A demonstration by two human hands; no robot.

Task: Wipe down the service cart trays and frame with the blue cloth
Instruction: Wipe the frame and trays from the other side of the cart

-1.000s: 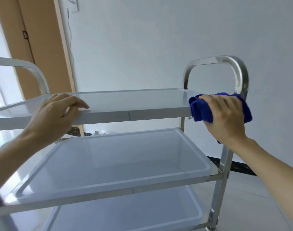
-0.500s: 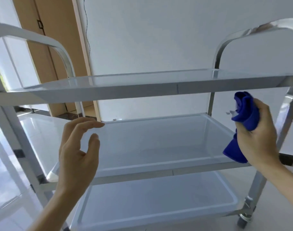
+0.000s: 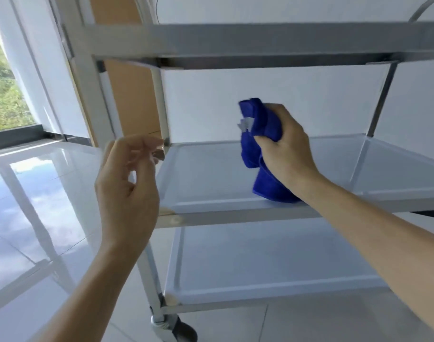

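Observation:
The steel service cart fills the view, with its top tray rail [image 3: 260, 40] overhead, the middle tray [image 3: 206, 174] at hand height and the bottom tray [image 3: 272, 257] below. My right hand [image 3: 287, 146] grips the bunched blue cloth [image 3: 260, 154], which hangs down over the middle tray and touches its front rim. A small white tag sticks out of the cloth. My left hand [image 3: 127, 188] hovers with loosely curled fingers beside the cart's front left post [image 3: 95, 95], holding nothing.
A glossy white tiled floor [image 3: 38, 218] spreads to the left. A castor wheel [image 3: 176, 329] sits under the front left corner. A wooden door frame [image 3: 127, 99] and a white wall stand behind the cart, with a window [image 3: 3, 82] at far left.
My view dropped lower and shifted left. My right hand carried the cloth from the top right handle down and in over the middle tray. My left hand left the top tray and now hovers.

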